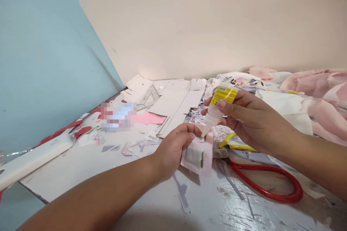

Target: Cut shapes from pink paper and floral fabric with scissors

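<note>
Littered tabletop (pixel 162 207), bottle (pixel 213 113) in right hand (pixel 251 122), label (pixel 224 96) apparently unreadable

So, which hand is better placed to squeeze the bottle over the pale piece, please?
Probably the right hand: it holds the bottle, nozzle pointing down toward the pale pink piece, while the left hand is occupied holding that piece.

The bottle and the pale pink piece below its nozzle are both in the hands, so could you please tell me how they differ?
The bottle is partly see-through with a yellow label; the pale pink piece bears a dark green strip. The bottle is bulky and tapers to a nozzle; the pale pink piece looks thin. The right hand holds the bottle, the left hand the pale pink piece.
</note>
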A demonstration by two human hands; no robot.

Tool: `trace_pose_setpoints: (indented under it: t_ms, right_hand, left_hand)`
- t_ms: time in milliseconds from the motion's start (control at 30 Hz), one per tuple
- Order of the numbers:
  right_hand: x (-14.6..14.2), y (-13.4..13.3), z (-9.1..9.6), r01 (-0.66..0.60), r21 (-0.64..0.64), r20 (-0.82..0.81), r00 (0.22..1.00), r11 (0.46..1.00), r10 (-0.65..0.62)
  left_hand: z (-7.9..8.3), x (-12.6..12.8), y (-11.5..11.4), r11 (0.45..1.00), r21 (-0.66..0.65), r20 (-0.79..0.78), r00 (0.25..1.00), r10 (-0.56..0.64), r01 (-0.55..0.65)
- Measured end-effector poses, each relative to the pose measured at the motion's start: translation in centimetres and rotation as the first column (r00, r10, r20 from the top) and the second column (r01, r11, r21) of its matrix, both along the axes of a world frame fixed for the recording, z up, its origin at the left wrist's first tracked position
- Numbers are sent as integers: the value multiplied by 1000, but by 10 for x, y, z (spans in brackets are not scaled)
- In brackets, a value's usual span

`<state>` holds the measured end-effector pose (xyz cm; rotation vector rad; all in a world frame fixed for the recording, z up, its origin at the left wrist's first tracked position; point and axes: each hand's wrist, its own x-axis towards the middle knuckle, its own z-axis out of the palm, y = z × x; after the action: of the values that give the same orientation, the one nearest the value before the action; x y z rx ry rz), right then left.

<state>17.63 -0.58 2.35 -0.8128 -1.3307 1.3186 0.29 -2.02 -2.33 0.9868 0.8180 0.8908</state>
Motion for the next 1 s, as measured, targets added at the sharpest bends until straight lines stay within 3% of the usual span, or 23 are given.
trace_pose_setpoints:
  t_ms: [167, 533, 700, 1000]
  right_hand:
    - [-3, -3, -5, -48, -51, -73, 996, 998, 44]
    - [-5, -4, -5, -64, -93, -62, 996, 994, 58]
    - [-7, -9, -3, -61, 39, 24, 998, 997, 60]
    - [-7, -25, 0, -195, 229, 245, 960, 954, 137]
  left_hand:
    - [2, -1, -1, 1000, 12, 46, 999, -22, 22]
    - [3, 1, -2, 1000, 27, 57, 998, 1, -2]
    - [-1, -2, -1, 1000, 6, 28, 1000, -6, 6]
    - [-2, 0, -3, 1000, 21, -67, 998, 6, -4]
